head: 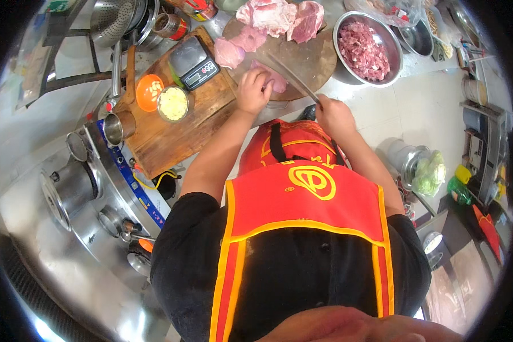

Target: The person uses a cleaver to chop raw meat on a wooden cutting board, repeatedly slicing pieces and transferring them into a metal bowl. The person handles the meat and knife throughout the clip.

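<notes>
My right hand (335,115) grips the handle of a kitchen knife (294,78), its blade slanting over a round chopping board (314,55). Under the fingers of my left hand (254,90), a piece of raw meat (278,82) lies at the near side of the board. The blade is just right of this piece; whether it touches the meat I cannot tell. Smaller pink pieces (229,53) rest at the board's left edge. Large pale, fatty cuts (267,16) and a redder cut (306,20) sit at the back.
A steel bowl (396,70) of chopped meat (363,51) stands right of the board. On the wooden table (175,143) at left are a digital scale (194,64), an orange bowl (144,100) with garlic cloves, and a container of minced garlic (173,104). Pots (75,184) occupy the stove side.
</notes>
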Available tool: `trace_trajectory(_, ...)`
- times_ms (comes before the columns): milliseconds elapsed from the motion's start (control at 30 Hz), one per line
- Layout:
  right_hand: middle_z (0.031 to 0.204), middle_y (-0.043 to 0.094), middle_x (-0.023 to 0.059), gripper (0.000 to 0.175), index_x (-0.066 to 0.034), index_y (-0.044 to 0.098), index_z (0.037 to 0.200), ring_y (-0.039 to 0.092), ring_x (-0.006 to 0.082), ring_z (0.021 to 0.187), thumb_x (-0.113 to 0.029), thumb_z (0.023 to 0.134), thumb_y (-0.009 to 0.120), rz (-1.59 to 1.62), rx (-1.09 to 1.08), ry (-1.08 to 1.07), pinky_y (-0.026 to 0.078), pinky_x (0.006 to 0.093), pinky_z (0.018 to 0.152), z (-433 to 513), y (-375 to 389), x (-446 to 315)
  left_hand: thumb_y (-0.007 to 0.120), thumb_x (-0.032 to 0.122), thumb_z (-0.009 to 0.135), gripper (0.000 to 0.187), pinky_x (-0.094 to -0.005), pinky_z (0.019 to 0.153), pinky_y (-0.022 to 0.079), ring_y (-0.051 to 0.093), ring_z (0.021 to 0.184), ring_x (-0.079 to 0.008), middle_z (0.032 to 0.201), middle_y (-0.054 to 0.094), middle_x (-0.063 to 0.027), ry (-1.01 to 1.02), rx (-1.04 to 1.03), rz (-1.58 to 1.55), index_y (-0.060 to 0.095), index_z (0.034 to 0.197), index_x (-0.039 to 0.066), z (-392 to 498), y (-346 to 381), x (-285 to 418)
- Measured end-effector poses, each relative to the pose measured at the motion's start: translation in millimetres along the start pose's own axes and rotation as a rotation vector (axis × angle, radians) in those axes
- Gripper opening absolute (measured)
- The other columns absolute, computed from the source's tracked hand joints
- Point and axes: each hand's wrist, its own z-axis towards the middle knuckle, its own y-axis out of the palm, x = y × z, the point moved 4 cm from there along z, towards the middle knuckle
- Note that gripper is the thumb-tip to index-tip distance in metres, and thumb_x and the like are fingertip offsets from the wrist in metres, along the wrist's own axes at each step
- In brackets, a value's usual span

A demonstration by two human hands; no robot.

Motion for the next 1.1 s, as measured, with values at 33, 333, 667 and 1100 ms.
trace_trajectory(33,0.092,0.077,0.0261,0.019,-0.0042,0.069,0.113,0.077,0.0486,0.087,-0.019,0.101,0.065,-0.051,-0.016,-0.001,0.061,0.0607,0.078,8.0,3.4,-11.8,0.085,0.021,0.09,0.027,-0.05,0.102,0.055,0.067,0.114,-0.0399,0.124,0.072,-0.016,-0.005,0.02,-0.005,0.076,0.109,0.005,-1.4,2.3,-1.7)
trace_trajectory(333,0.097,0.079,0.0213,0.021,-0.01,0.069,0.118,0.078,0.0455,0.087,-0.019,0.101,0.061,-0.251,-0.169,-0.014,0.062,0.0591,0.078,33.5,3.3,-39.9,0.079,0.025,0.094,0.027,-0.0557,0.105,0.054,0.067,0.117,-0.0465,0.122,0.074,-0.0205,-0.024,0.009,0.043,0.078,0.111,0.004,-3.9,6.4,-10.2)
trace_trajectory(667,0.104,0.08,0.028,0.02,0.0002,0.075,0.109,0.079,0.0471,0.101,-0.009,0.095,0.064,-0.209,-0.344,0.012,0.063,0.0578,0.089,81.5,9.0,-63.9,0.082,0.028,0.089,0.034,-0.0531,0.1,0.056,0.068,0.115,-0.0431,0.125,0.074,-0.0169,0.036,-0.123,0.0,0.079,0.116,0.008,1.7,5.8,-18.2)
trace_trajectory(1100,0.09,0.078,0.0296,0.021,0.0037,0.068,0.112,0.078,0.0495,0.086,-0.007,0.096,0.061,-0.118,-0.286,-0.059,0.063,0.0601,0.078,77.3,21.3,-55.3,0.085,0.033,0.085,0.039,-0.0517,0.1,0.056,0.069,0.114,-0.0393,0.121,0.074,-0.0142,0.055,-0.145,-0.015,0.082,0.119,0.013,-3.2,9.5,-9.4)
